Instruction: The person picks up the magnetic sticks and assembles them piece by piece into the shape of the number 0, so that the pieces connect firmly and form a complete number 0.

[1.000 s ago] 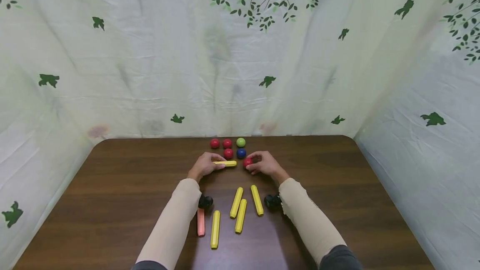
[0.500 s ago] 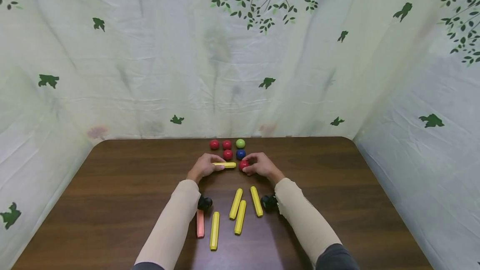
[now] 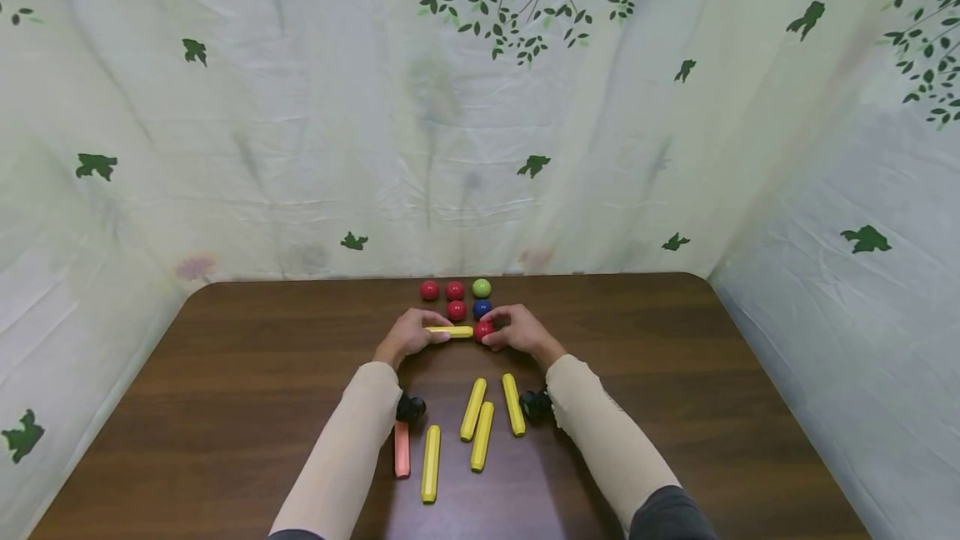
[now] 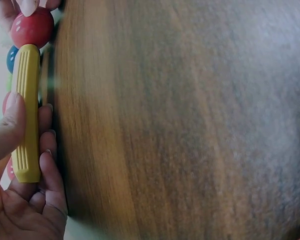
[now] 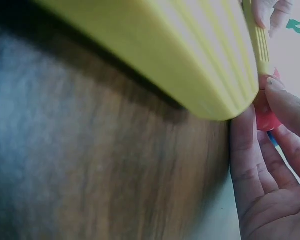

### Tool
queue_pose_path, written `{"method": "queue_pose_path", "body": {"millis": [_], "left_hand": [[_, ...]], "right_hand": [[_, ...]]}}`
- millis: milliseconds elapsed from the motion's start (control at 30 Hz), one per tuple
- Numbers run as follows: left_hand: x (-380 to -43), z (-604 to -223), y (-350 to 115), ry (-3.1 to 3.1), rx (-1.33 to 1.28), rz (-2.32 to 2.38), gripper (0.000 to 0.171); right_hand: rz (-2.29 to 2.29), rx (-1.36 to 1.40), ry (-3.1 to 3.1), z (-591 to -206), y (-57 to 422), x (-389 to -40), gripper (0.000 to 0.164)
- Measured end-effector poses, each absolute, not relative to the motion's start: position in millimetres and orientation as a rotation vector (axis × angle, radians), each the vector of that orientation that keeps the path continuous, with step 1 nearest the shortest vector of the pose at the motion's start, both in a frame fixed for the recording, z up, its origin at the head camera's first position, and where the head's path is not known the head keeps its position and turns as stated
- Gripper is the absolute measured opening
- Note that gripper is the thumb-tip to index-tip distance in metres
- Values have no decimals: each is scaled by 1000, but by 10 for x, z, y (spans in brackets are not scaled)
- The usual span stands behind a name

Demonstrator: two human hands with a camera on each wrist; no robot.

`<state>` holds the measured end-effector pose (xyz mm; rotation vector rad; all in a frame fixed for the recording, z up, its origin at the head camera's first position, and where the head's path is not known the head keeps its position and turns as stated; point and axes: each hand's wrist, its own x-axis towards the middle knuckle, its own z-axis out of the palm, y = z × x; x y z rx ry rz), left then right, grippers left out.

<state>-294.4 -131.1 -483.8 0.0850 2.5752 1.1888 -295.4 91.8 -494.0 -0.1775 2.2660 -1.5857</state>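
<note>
My left hand (image 3: 412,334) grips a ridged yellow stick (image 4: 27,115) between thumb and fingers, its free end pointing right. In my right hand (image 3: 525,332) a red ball (image 4: 32,27) is pinched by thumb and fingertips. The ball sits right at the stick's free end, in line with it. Just behind the hands stand a blue ball (image 3: 482,309) and a red ball (image 3: 456,311). Farther back are a green ball (image 3: 482,288) and two more red balls (image 3: 429,290).
Nearer on the brown table (image 3: 225,407) lie several yellow sticks (image 3: 482,437), one close to the right wrist camera (image 3: 536,405). A pink stick (image 3: 402,450) lies partly under the left forearm. A leaf-printed white curtain (image 3: 300,148) rises behind the table.
My right hand has moved left with the red ball, closing the gap to the yellow stick's end. The left hand and its stick have stayed nearly still.
</note>
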Motion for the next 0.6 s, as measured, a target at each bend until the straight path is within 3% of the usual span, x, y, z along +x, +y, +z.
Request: {"method": "queue_pose_path", "body": {"millis": [600], "left_hand": [[-2925, -4839, -1326, 2563, 69, 1238, 26]], "right_hand": [[-1667, -173, 2242, -4942, 913, -2931, 32]]}}
